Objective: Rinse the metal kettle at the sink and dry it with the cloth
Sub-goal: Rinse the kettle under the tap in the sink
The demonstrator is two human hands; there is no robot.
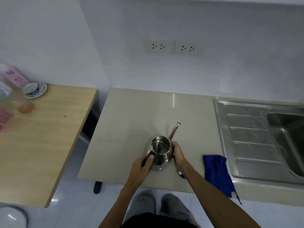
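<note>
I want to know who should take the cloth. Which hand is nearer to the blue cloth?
Right. The right hand, on the kettle's side, is nearer the blue cloth; the left hand grips the handle, farther away.

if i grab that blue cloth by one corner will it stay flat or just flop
Likely flop: the blue cloth lies rumpled, and its near end already droops over the counter edge, so it looks soft and limp. It probably weighs little, being thin fabric. With part overhanging, a sideways nudge might slide it off.
</note>
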